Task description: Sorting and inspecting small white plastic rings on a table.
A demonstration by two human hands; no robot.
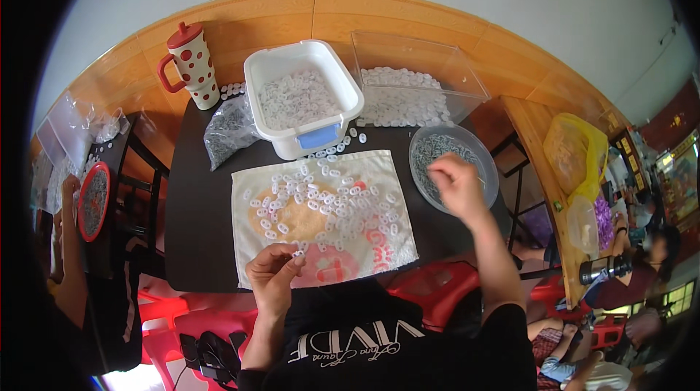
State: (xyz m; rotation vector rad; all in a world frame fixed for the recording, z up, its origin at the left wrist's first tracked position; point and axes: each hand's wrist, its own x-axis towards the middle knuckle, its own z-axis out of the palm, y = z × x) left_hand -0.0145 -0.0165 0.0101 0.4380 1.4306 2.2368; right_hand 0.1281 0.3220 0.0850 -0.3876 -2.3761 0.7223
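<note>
My left hand (271, 279) is closed in a pinch at the near edge of a printed cream towel (246, 252). Between its thumb and fingertips sits a small white oval plastic piece (297, 253). Many similar oval pieces with two holes (313, 198) lie scattered over the towel. My right hand (458, 185) hangs over a round translucent bowl (492, 176), its fingers drawn together; whatever they hold is too small to make out. Small grey screws (441, 147) fill the bowl.
Behind the towel stand a white tub (251, 92) of white plastic parts, a clear box (470, 85) of white pieces, a bag of screws (227, 132) and a dotted tumbler (195, 67). At left, another person's arm (69, 245) is beside a red-rimmed tray (108, 205).
</note>
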